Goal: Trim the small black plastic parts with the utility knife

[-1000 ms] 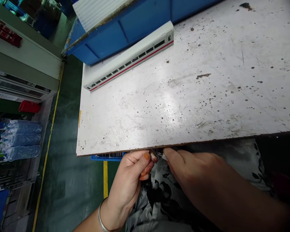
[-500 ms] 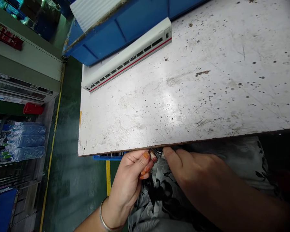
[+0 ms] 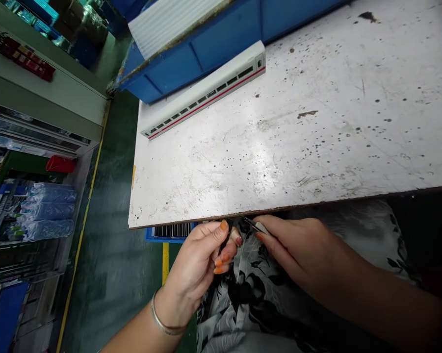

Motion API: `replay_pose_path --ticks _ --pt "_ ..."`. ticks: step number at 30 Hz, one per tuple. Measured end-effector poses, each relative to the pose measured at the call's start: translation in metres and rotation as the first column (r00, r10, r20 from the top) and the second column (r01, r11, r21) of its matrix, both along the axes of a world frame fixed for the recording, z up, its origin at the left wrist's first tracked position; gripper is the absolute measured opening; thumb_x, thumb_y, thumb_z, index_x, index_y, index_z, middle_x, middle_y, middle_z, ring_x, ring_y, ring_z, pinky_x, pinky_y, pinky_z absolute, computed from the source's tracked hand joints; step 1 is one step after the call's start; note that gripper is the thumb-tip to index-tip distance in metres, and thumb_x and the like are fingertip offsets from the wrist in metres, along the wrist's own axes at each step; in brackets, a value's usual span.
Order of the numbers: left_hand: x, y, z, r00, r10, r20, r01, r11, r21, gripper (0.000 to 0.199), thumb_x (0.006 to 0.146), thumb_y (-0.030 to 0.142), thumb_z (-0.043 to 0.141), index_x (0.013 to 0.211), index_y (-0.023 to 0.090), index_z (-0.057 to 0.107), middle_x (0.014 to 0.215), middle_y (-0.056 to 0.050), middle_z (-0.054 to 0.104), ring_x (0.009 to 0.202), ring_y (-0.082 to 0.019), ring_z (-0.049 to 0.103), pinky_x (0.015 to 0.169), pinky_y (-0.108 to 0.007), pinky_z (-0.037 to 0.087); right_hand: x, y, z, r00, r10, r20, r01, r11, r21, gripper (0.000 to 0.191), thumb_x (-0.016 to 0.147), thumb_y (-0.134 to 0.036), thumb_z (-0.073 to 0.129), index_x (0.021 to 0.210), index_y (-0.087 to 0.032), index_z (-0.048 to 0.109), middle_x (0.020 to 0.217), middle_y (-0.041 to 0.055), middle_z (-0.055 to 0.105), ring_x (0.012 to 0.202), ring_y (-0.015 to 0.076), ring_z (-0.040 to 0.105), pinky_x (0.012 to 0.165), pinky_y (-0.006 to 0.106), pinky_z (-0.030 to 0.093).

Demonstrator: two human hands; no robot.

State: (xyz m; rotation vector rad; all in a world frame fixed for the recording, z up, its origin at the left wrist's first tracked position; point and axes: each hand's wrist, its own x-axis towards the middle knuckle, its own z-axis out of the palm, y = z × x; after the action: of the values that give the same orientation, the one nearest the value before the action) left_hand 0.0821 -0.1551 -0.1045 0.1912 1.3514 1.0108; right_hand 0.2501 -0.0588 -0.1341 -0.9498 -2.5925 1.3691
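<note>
My left hand [image 3: 202, 260], with a bangle at its wrist, is closed just below the near edge of the white table [image 3: 213, 186]. A small dark piece shows between its fingers, too small to name. Close on its right, my right hand [image 3: 294, 250] pinches a thin, pointed metal tool [image 3: 250, 223] whose tip points left toward the left fingers. Beyond them, a white model train car shell [image 3: 206, 93] with a red stripe and dark windows lies on the table.
Behind the train shell stands a blue bin [image 3: 221, 46] with a ribbed white sheet [image 3: 169, 24]. Under the table edge is a blue tray [image 3: 169, 231] of dark pieces. Wrapped bottles [image 3: 49, 211] and fire extinguishers [image 3: 25, 59] are at the left.
My right hand has turned and drawn slightly away from the left, so the metal tool now shows clearly. The left fingers have loosened a little. The whole view has shifted slightly.
</note>
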Motion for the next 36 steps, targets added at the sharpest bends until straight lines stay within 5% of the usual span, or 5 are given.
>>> replay_pose_path --ticks 8,20,29,36 --pt "0.006 -0.002 0.004 0.998 -0.045 -0.032 0.046 0.998 0.036 0.032 0.093 0.038 0.058 0.075 0.012 0.067 0.05 0.003 0.041 0.044 -0.005 0.031 0.042 -0.016 0.022 0.002 -0.006 -0.003 0.978 -0.075 -0.195 0.052 0.991 -0.121 0.026 0.095 -0.032 0.035 0.087 -0.024 0.059 0.063 -0.002 0.061 0.054 0.0162 0.058 0.053 0.028 0.039" --pt "0.004 -0.001 -0.002 0.998 0.034 -0.058 -0.033 0.999 0.026 0.026 0.089 0.036 0.065 0.082 0.011 0.068 0.058 0.003 0.041 0.049 -0.004 0.03 0.044 -0.015 0.024 0.003 -0.01 -0.003 0.983 -0.016 -0.182 0.064 0.964 0.258 0.024 0.098 -0.021 0.036 0.092 -0.02 0.06 0.06 -0.0025 0.06 0.049 0.0177 0.061 0.047 0.03 0.034" --pt "0.003 0.0 -0.007 0.991 0.025 -0.135 -0.023 1.0 0.019 0.026 0.09 0.036 0.064 0.08 0.012 0.068 0.058 0.003 0.041 0.051 -0.005 0.029 0.045 -0.017 0.023 0.001 -0.008 -0.001 0.992 0.124 -0.026 -0.111 0.949 0.294 0.014 0.083 -0.008 0.05 0.086 -0.022 0.054 0.065 -0.0022 0.057 0.051 0.0202 0.059 0.047 0.032 0.034" --pt "0.004 0.002 -0.008 0.987 0.033 -0.159 -0.032 0.999 0.01 0.027 0.088 0.036 0.066 0.078 0.011 0.069 0.057 0.003 0.04 0.051 -0.005 0.03 0.045 -0.017 0.022 0.001 -0.004 0.0 0.991 0.121 -0.059 -0.098 0.947 0.306 0.024 0.074 -0.003 0.053 0.086 -0.024 0.053 0.066 -0.0025 0.059 0.051 0.0214 0.06 0.046 0.033 0.033"
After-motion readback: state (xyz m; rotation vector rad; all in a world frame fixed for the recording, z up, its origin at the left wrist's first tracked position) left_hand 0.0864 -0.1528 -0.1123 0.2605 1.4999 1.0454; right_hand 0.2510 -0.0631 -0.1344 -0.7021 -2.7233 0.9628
